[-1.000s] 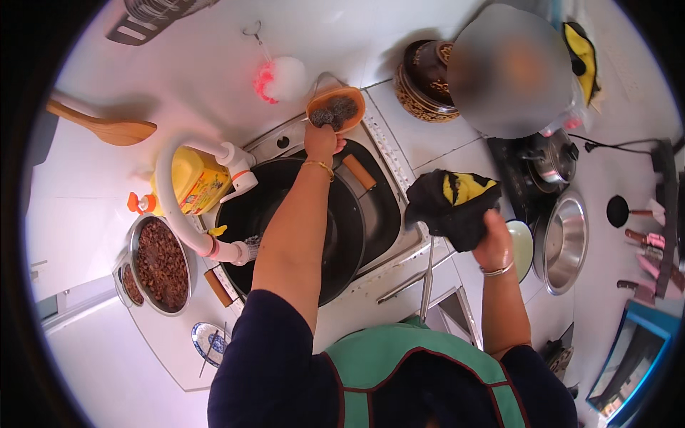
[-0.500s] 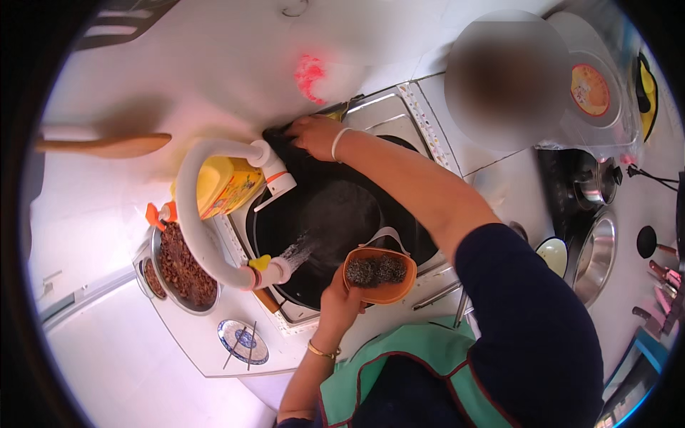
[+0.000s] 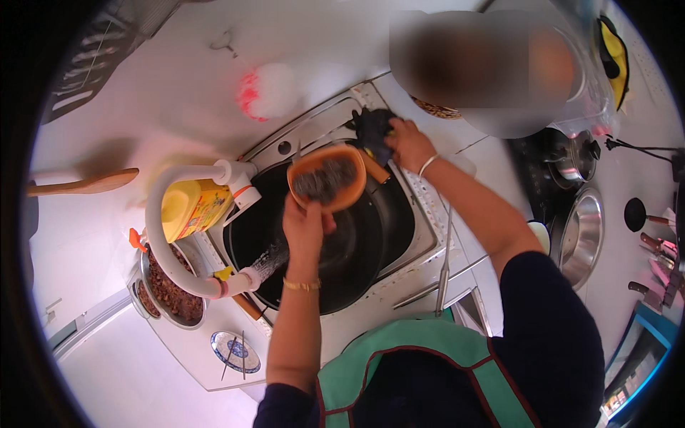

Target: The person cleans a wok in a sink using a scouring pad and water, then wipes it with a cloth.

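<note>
My left hand (image 3: 303, 227) grips an orange plastic holder (image 3: 351, 195) with steel wool scrubbers (image 3: 325, 180) in it, over a black wok (image 3: 346, 267). The wok lies in the sink (image 3: 414, 257), one wooden handle (image 3: 376, 166) at its far side. Water runs into it from a white bent faucet (image 3: 158, 225). At the sink's far right corner, my right hand (image 3: 412, 146) has its fingers closed on a limp black cloth-like thing (image 3: 373, 132), possibly gloves.
A yellow jug (image 3: 191, 207) stands behind the faucet. Left of the sink are a metal bowl of reddish-brown bits (image 3: 175, 292) and a blue-white plate (image 3: 232, 349) with chopsticks. Farther right sit a steel basin (image 3: 581, 235) and a lidded pot (image 3: 574, 160). Blur hides the far right.
My right hand has carried the black cloth-like thing from behind the faucet to the sink's far right corner. My left hand has moved the orange holder away from me, farther over the sink.
</note>
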Demonstrator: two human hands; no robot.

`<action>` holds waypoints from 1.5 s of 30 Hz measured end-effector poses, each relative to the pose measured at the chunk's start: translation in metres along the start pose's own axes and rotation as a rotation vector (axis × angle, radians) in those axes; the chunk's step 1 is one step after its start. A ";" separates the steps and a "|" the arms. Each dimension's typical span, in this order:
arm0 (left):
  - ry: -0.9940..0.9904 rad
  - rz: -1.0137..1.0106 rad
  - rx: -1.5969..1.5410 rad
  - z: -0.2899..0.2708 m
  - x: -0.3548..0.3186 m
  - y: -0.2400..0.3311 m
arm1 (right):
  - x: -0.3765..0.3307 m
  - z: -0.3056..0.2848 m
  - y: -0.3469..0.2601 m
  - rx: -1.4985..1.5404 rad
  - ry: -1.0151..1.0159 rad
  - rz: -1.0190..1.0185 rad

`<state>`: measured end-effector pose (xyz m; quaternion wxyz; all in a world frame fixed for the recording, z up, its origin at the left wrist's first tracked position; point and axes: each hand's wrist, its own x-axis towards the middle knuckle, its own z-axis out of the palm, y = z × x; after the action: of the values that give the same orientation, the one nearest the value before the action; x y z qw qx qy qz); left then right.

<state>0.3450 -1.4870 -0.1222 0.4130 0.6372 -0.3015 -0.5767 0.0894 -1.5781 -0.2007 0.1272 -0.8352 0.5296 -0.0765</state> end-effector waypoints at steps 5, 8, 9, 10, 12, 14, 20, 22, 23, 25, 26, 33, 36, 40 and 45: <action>0.018 0.031 0.094 0.049 0.085 0.020 | -0.067 0.001 -0.026 0.084 0.054 0.183; 0.072 -0.041 0.062 0.065 0.118 0.017 | -0.085 -0.002 -0.040 0.130 0.066 0.254; 0.063 -0.100 -0.001 0.061 0.131 0.005 | -0.091 -0.001 -0.046 0.152 0.069 0.282; 0.045 -0.160 -0.065 0.060 0.138 -0.001 | -0.095 -0.002 -0.044 0.173 0.122 0.262; 0.024 -0.186 -0.171 0.066 0.136 0.004 | -0.109 -0.008 -0.034 0.372 0.202 0.345; 0.047 -0.146 -0.124 0.068 0.115 0.004 | -0.132 -0.010 -0.020 0.627 0.360 0.434; -0.638 0.669 0.847 0.097 -0.075 -0.070 | -0.189 -0.111 -0.029 1.738 0.694 0.790; -0.678 0.412 0.991 0.125 -0.129 -0.092 | -0.203 -0.134 -0.030 1.873 0.658 0.629; -0.661 0.519 0.999 0.130 -0.137 -0.112 | -0.207 -0.143 -0.034 1.896 0.663 0.582; -0.639 0.388 1.054 0.138 -0.130 -0.145 | -0.216 -0.150 -0.043 1.834 0.627 0.554; -0.627 0.321 1.081 0.140 -0.130 -0.146 | -0.222 -0.153 -0.050 1.805 0.610 0.541; -0.757 -0.282 0.234 0.018 -0.183 -0.060 | -0.251 -0.165 -0.117 1.492 0.766 0.596; -0.678 -0.096 0.297 -0.044 -0.241 -0.028 | -0.247 -0.139 -0.166 0.842 0.673 0.491; -0.648 0.084 0.407 -0.117 -0.299 -0.016 | -0.232 -0.075 -0.250 0.225 0.552 0.135; -0.666 0.155 0.515 -0.178 -0.344 -0.015 | -0.228 -0.042 -0.281 -0.141 0.595 0.258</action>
<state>0.4659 -1.1520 0.0304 0.1625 0.4740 -0.5995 -0.6241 0.2238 -1.2631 -0.0771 -0.0827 -0.7091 0.6488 -0.2636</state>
